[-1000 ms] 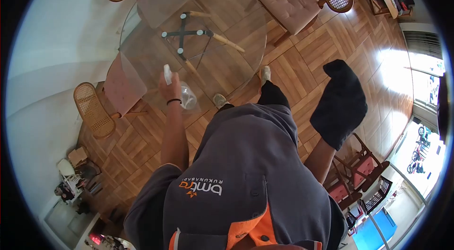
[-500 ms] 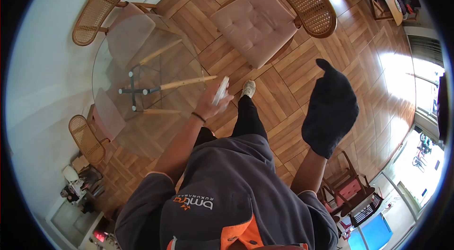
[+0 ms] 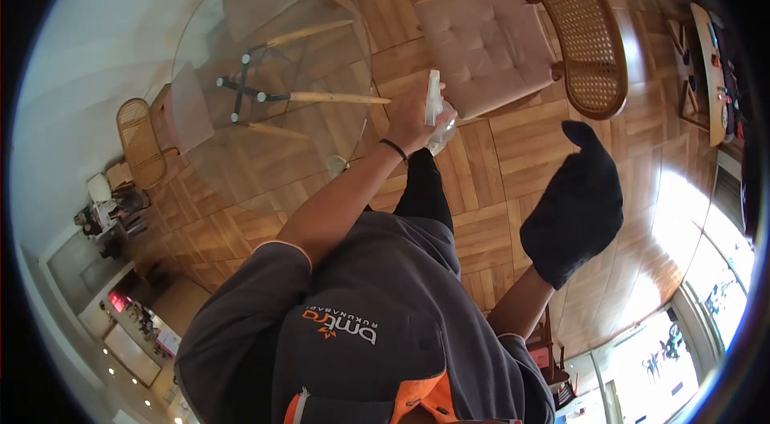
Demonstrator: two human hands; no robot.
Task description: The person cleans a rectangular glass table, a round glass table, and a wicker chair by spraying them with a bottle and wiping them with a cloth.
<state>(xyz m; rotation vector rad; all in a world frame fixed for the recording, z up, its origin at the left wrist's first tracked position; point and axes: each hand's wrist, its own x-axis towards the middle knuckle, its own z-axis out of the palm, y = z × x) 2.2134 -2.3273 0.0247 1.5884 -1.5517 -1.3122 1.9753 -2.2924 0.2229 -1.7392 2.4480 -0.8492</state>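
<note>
My left hand (image 3: 417,121), with a dark band at the wrist, is closed around a spray bottle (image 3: 442,133). The bottle has a white head and a clear body, partly hidden by my fingers. It is above the floor, between the round glass table (image 3: 257,155) and a chair with a pink tufted seat (image 3: 488,51). A black mitt (image 3: 573,207) covers my right hand (image 3: 584,191). The mitt's thumb stands apart from its broad, flat part, and nothing is held in it. Inside the mitt the fingers themselves are hidden.
Wooden legs with a dark metal joint (image 3: 245,91) show through the glass tabletop. Cane-backed chairs, one of them at the left (image 3: 140,143), stand around it. A wooden table (image 3: 707,75) with items on it is at the far right. Bright glass doors (image 3: 654,360) are at lower right.
My left hand has moved right and forward with the spray bottle, whose clear body now shows. The table and tufted chair sit differently in view as I turn and step. The mitted hand stays raised.
</note>
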